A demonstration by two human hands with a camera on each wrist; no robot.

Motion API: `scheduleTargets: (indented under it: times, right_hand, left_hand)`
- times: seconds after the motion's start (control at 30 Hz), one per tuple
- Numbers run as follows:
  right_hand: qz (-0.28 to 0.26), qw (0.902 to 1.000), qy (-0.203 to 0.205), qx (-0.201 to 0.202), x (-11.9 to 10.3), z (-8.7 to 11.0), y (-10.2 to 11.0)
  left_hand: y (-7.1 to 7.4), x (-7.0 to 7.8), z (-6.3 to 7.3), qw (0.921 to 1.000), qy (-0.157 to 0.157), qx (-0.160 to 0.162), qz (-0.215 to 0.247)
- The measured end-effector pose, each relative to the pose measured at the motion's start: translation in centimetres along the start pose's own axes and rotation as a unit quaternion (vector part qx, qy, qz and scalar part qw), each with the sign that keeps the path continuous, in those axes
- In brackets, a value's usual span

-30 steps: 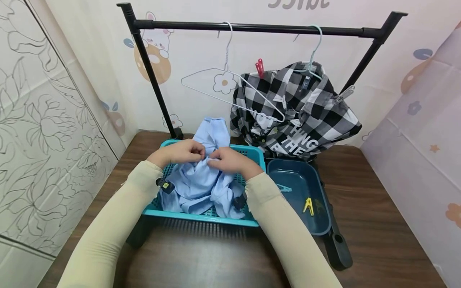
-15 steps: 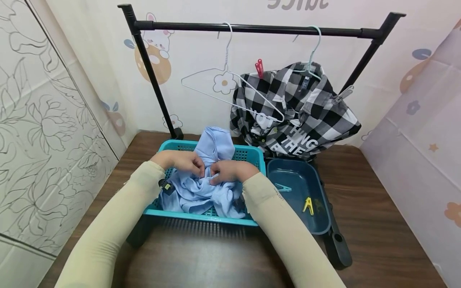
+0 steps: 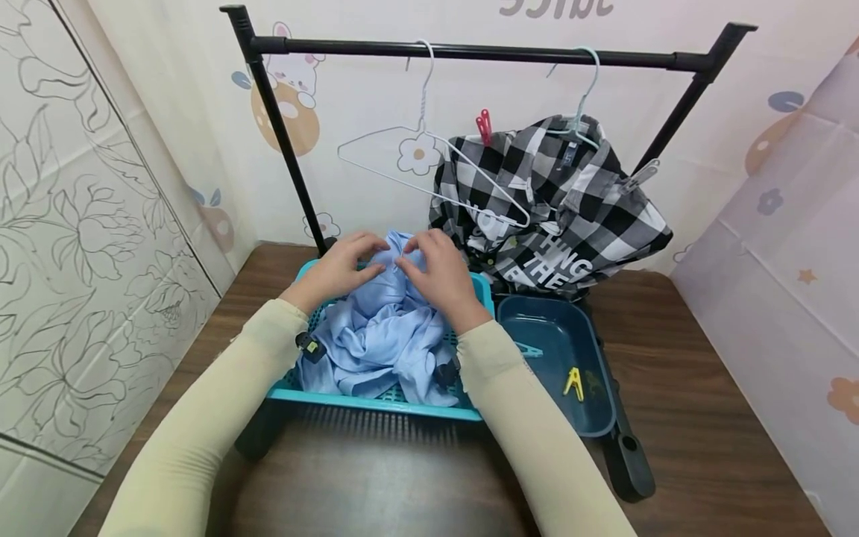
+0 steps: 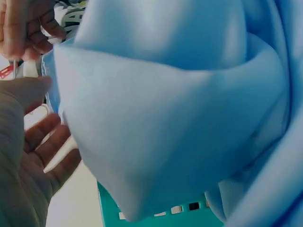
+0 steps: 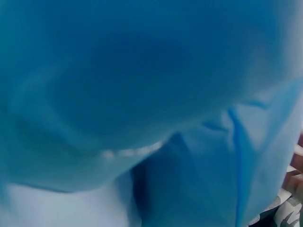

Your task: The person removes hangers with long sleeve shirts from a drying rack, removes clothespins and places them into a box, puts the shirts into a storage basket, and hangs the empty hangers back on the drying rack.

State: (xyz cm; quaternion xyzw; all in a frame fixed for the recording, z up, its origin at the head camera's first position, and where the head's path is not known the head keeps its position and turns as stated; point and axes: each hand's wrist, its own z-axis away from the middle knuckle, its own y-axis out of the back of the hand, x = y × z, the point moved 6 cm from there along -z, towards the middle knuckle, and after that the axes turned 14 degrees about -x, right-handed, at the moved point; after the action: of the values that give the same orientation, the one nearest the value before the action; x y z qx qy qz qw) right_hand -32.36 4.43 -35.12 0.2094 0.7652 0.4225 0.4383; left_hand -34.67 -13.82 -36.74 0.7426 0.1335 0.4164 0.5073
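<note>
A rumpled light blue shirt (image 3: pixel 385 328) lies heaped in the turquoise basket (image 3: pixel 376 406), its top end raised toward the rack. At that raised end my left hand (image 3: pixel 338 270) holds the cloth from the left, thumb and fingers bent around its edge. My right hand (image 3: pixel 443 277) pinches the same end from the right, close to the left fingertips. In the left wrist view the left fingers (image 4: pixel 52 142) are spread beside the shirt (image 4: pixel 156 118), and part of the grip is hidden. Blue cloth (image 5: pixel 142 71) fills most of the right wrist view.
A black rack (image 3: pixel 470 51) spans the back, carrying a white wire hanger (image 3: pixel 376 170) and a checked shirt (image 3: pixel 584 201) on a pale hanger. A red clip (image 3: pixel 484 127) is on the checked shirt. The dark blue tray (image 3: pixel 557 403) at right contains a yellow clip (image 3: pixel 575 384).
Both hands first moved down along the shirt, then away from me to its raised end. That end dipped and now looks narrower between the fingers. The basket, rack and tray have stayed put.
</note>
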Motion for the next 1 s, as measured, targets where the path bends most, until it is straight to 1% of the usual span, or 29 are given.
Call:
scheduleTargets:
  times: [0.03,0.07,0.13,0.2,0.27,0.33,0.37,0.5,0.57,0.63,0.7,0.77,0.87,1.0]
  right_hand:
    - [0.007,0.9998,-0.019,0.002,0.2,-0.1,0.0]
    - [0.009,0.9991,-0.04,-0.004,0.5,-0.2,-0.2]
    - [0.001,0.9961,-0.081,-0.035,1.2,-0.4,-0.8]
    - [-0.006,0.9907,-0.115,-0.073,1.9,-0.5,-1.4]
    - [-0.006,0.9859,-0.131,-0.103,2.4,-0.6,-1.8]
    - [0.012,0.9847,-0.13,-0.116,2.5,-0.7,-1.9]
    - [0.026,0.985,-0.126,-0.115,2.4,-0.8,-1.9]
    - [0.066,0.9887,-0.101,-0.089,1.8,-1.1,-1.1]
    - [0.061,0.99,-0.094,-0.085,1.5,-1.0,-0.5]
    - [0.049,0.9901,-0.091,-0.095,1.1,-0.7,-0.1]
    - [0.038,0.9888,-0.086,-0.116,0.6,-0.3,0.4]
    - [0.036,0.9858,-0.077,-0.144,-0.1,0.3,0.7]
    - [0.033,0.9793,-0.062,-0.19,-1.1,1.3,1.2]
    - [0.025,0.9696,-0.035,-0.241,-2.2,3.0,1.6]
  left_hand:
    - [0.0,-0.1,0.0,0.9999,0.008,-0.002,-0.01]
    - [-0.1,-0.3,0.0,0.9997,0.016,-0.007,-0.018]
    - [-0.4,-0.5,-0.2,0.9989,0.029,-0.024,-0.027]
    - [-0.8,-0.7,-0.3,0.9981,0.036,-0.041,-0.027]
    - [-1.1,-0.9,-0.6,0.9976,0.036,-0.05,-0.03]
    - [-1.2,-1.0,-0.7,0.9976,0.035,-0.047,-0.037]
    - [-1.2,-0.9,-0.8,0.9978,0.035,-0.041,-0.039]
    - [-0.8,-0.4,-0.6,0.9981,0.036,-0.01,-0.049]
    - [-0.6,0.1,-0.6,0.998,0.035,-0.005,-0.053]
    - [-0.3,0.8,-0.4,0.9974,0.031,-0.009,-0.065]
    - [0.0,1.8,-0.1,0.9965,0.027,-0.024,-0.076]
    - [0.3,2.8,0.4,0.9949,0.026,-0.049,-0.085]
    - [0.7,4.2,1.3,0.9909,0.024,-0.09,-0.097]
    - [0.7,6.1,2.6,0.9838,0.017,-0.141,-0.109]
